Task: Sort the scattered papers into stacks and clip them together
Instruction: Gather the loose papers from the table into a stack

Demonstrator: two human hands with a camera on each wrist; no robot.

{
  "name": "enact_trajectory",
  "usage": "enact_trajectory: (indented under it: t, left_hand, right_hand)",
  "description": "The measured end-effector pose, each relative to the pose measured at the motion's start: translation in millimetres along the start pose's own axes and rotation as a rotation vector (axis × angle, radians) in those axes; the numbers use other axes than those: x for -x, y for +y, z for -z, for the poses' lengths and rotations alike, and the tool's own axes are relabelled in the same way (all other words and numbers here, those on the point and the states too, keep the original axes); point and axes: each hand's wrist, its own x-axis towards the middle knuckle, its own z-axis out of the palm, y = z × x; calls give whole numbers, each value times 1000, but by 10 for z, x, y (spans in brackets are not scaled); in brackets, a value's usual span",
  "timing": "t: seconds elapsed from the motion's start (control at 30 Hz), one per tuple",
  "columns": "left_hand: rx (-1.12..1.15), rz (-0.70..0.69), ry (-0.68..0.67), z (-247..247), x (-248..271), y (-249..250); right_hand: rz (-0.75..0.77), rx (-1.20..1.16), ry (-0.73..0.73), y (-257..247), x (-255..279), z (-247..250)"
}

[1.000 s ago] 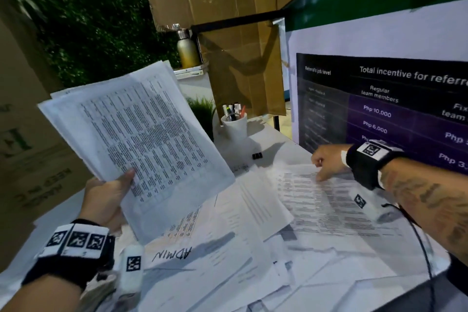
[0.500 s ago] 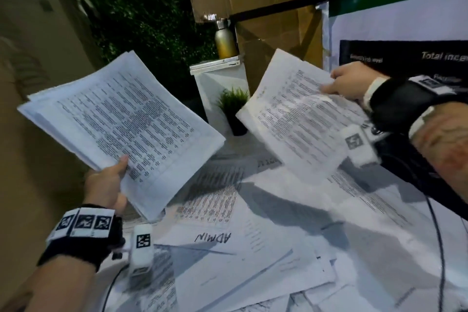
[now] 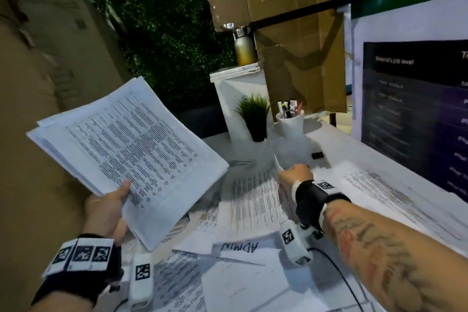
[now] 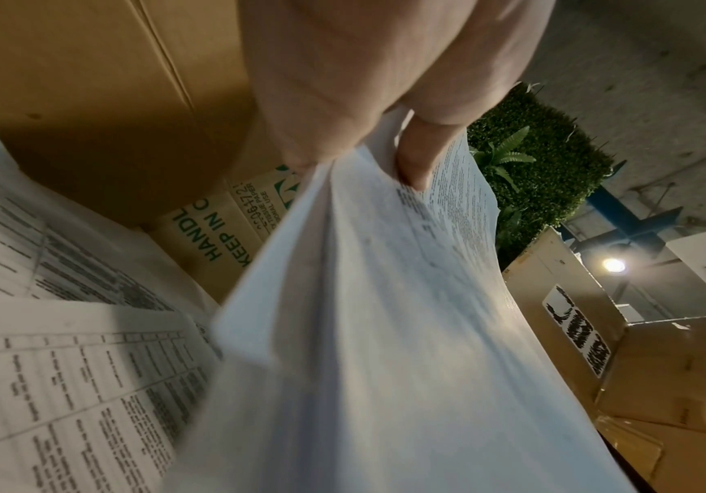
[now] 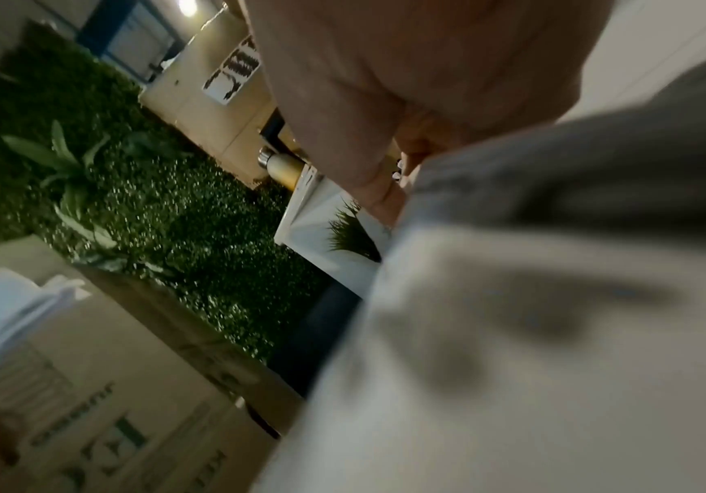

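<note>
Gathering limp, light sheets into one stack

Head view: my left hand [image 3: 105, 213] pinches the white printed paper stack [image 3: 131, 152] at its lower corner, left of frame; my right hand [image 3: 296, 176] pinches a loose printed sheet [image 3: 255, 200] mid-frame over the paper-strewn counter [image 3: 336, 139].
Left wrist view: thumb on top, the floppy stack [image 4: 384, 317] sags, so grip its edge.
Right wrist view: too blurred to tell.

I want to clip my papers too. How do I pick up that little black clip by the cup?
Pinch the black clip from above, thumb and finger on its two opposite sides. It sits low on bare table beside the white cup, so the top is free. The picture is too small to show its handles.

Office/storeroom: desk w/ pen cup [image 3: 289, 121], incentive poster [image 3: 415, 114], cardboard boxes [image 3: 291, 7].
</note>
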Motion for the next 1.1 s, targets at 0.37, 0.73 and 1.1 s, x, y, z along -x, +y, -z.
enact_trajectory:
  t: [0.37,0.73,1.1]
  left_hand:
    - [-14,32,-84,79,-103,-215]
    - [78,79,-155,117,-198,-433]
    - [144,198,-366,-231,-57,-383]
  right_hand:
    - [-76,154,-246,-215,-21,-76]
    - [179,16,-154,-347,16,-443]
    - [289,-612,-564,-662,83,-24]
